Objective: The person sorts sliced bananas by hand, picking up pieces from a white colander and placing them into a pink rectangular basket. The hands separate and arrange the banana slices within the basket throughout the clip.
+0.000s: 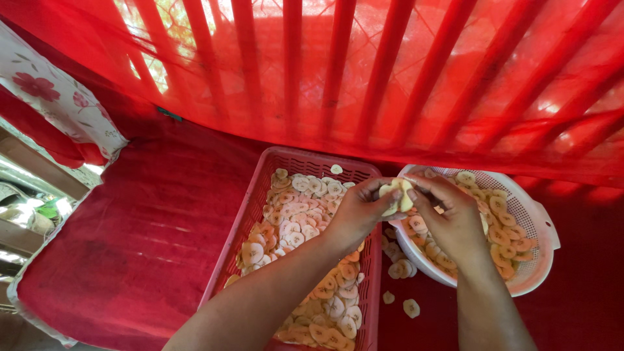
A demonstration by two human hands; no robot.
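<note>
My left hand and my right hand meet above the gap between two containers, both pinching a small clump of pale banana slices. Under the left hand lies a red slotted plastic tray spread with several thin pale and pinkish slices. Under the right hand stands a white perforated colander holding more slices, yellowish and orange-tinted.
A few loose slices lie on the red cloth between tray and colander. A red mesh curtain with red bars hangs behind. A floral cloth is at the upper left, and the cloth's edge drops off at the left.
</note>
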